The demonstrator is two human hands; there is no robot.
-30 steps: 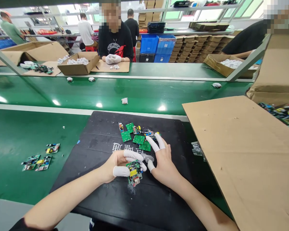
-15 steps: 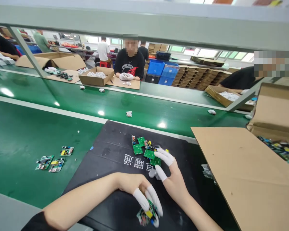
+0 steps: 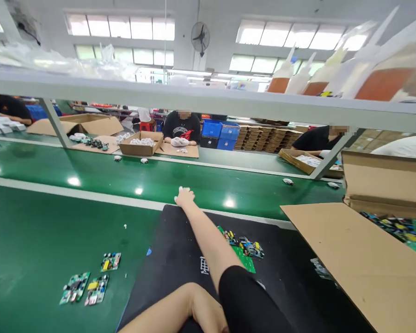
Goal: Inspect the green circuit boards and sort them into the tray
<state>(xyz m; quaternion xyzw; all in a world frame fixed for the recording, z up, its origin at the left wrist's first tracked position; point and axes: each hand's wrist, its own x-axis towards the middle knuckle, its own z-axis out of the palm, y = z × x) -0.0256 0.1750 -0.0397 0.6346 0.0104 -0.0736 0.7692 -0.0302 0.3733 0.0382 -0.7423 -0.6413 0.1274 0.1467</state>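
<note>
My right hand point(image 3: 185, 197), with white finger covers, stretches far out over the green conveyor belt point(image 3: 100, 178). Its fingers are bent down at the belt's near edge; what they hold, if anything, is hidden. My left hand point(image 3: 207, 311) is low at the bottom edge, its fingers out of sight behind my right sleeve. Beneath my right forearm, green circuit boards point(image 3: 247, 262) lie on the black mat point(image 3: 173, 240), some with components up point(image 3: 252, 247). Three more boards point(image 3: 96, 290) lie on the green surface to the left.
An open carton point(image 3: 374, 180) full of boards stands at right, its flap point(image 3: 329, 249) jutting over the mat. Small white pieces point(image 3: 287, 181) sit on the belt. A shelf point(image 3: 208, 99) with bottles crosses above. Co-workers sit opposite beside boxes point(image 3: 138, 149).
My right hand has left the boards on the mat and reached forward to the belt, where a white piece lay. My left hand has dropped lower. The view has tilted up.
</note>
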